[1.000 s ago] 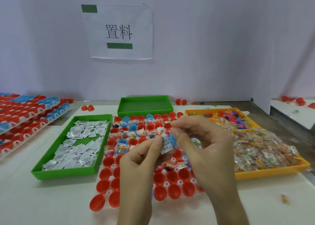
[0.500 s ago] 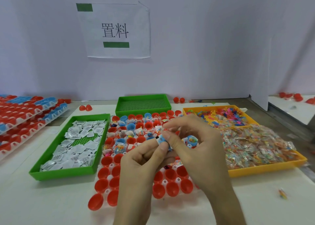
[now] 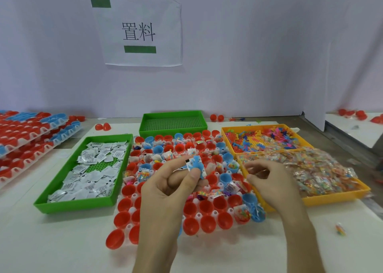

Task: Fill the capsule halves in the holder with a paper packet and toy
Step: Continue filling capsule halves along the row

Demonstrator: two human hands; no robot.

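left hand (image 3: pixel 165 192) pinching paper packet (image 3: pixel 189 165) plus toy (image 3: pixel 197 162) over holder (image 3: pixel 132 210); right hand (image 3: pixel 273 183) curling beside it, grip unclear. Far capsule halves (image 3: pixel 179 148) filled, near ones waiting.

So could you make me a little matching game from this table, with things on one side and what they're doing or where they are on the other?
Things:
1. left hand
2. right hand
3. near green tray
4. far green tray

States or places:
a. holds white paper packets
b. sits farthest back
c. pinches a blue toy
d. hovers, fingers curled, over the left edge of the yellow tray

Pairs: 1-c, 2-d, 3-a, 4-b
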